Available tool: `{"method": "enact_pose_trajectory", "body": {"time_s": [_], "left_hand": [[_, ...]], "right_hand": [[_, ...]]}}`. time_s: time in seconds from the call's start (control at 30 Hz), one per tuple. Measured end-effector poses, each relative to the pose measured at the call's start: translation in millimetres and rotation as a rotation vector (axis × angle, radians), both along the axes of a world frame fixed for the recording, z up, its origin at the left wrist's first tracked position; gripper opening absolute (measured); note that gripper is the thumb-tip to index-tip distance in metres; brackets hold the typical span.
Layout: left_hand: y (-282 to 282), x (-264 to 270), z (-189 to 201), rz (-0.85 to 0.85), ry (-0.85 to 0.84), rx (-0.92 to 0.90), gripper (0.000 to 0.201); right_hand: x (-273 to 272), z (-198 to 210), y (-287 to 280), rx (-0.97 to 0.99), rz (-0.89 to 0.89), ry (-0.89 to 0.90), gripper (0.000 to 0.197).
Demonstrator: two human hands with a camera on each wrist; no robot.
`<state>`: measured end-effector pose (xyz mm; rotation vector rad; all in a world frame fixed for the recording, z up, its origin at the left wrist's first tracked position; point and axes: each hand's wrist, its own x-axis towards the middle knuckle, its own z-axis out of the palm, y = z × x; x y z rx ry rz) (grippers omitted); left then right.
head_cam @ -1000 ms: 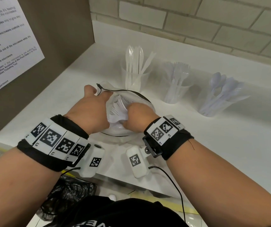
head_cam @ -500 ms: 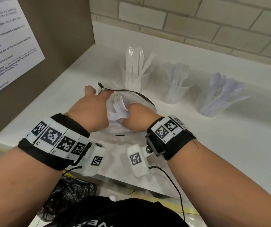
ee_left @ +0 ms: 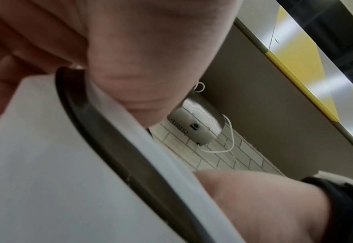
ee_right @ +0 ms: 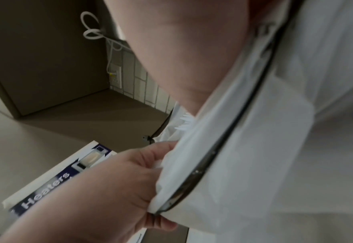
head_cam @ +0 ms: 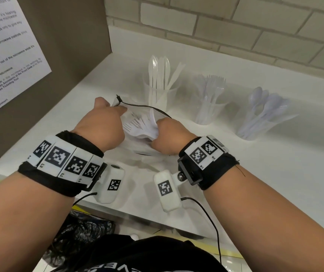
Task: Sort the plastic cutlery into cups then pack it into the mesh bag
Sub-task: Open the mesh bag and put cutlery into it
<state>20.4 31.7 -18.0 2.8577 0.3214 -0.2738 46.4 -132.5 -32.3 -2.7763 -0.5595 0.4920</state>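
Packing step: at frame centre the left hand (head_cam: 106,124) pinches the rim of the white mesh bag with black drawstring (head_cam: 137,154) to keep it open, while the right hand (head_cam: 169,136) clamps a bundle of white plastic forks (head_cam: 139,126) at the mouth. Next, judged: push the forks in and release. Three clear cups (head_cam: 161,91) in the upper half hold more cutlery. Bag interior and fingertips are hidden.

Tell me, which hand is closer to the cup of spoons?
Right. The right hand is at the mesh bag, nearer the cup of spoons; the left hand is farther off across the bag.
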Motion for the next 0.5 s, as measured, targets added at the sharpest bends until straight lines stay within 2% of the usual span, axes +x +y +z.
{"method": "enact_pose_trajectory", "body": {"time_s": [0.07,0.13,0.2,0.3,0.37,0.43,0.5], "left_hand": [[1,5,1,0.0,0.023,0.048,0.063],[4,9,2,-0.015,0.043,0.091,0.057],[11,12,0,-0.008,0.064,0.08,0.057],[21,12,-6,-0.036,0.021,-0.066,0.054],[26,7,-7,-0.128,-0.063,-0.214,0.055],[27,0,-3,-0.211,-0.124,-0.375,0.061],[26,-2,1,-0.262,-0.141,-0.431,0.068]], "right_hand": [[2,0,-3,0.05,-0.02,0.034,0.025],[2,-2,-5,0.18,-0.057,0.092,0.015],[0,0,-6,0.349,-0.107,0.177,0.019],[-2,3,-9,0.49,-0.152,0.285,0.013],[0,4,-14,0.59,-0.2,0.344,0.019],[2,5,-18,0.755,-0.251,0.413,0.026],[5,6,-20,0.972,-0.248,0.496,0.024]]}}
